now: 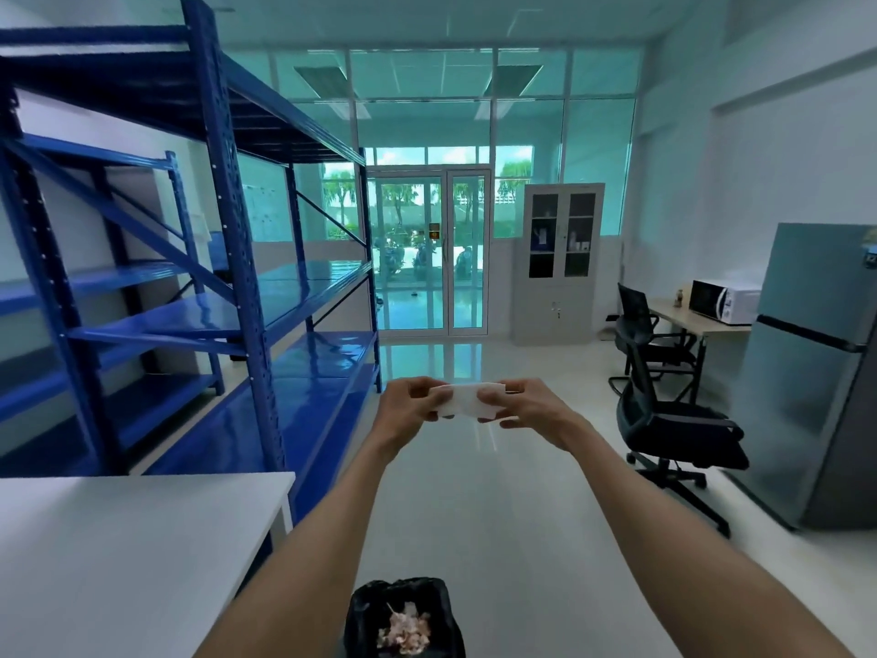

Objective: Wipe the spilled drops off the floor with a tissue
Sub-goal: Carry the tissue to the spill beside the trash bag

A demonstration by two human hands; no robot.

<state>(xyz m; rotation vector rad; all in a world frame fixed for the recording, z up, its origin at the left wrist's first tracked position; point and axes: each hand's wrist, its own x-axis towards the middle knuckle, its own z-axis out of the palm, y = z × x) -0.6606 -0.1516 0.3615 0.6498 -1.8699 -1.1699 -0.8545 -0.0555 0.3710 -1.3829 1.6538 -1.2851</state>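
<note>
Both arms reach forward at chest height over the pale floor; the left hand pinches the left end of a white tissue between thumb and curled fingers, and the right hand pinches the right end the same way, so the folded sheet is stretched flat between them, clear of the floor; below, between the forearms at the bottom edge of the view, a black-lined bin holds crumpled pinkish-white scraps; a white table stands to its left.

Glossy blue metal shelving, shiny pale floor, soft white paper tissue.
</note>
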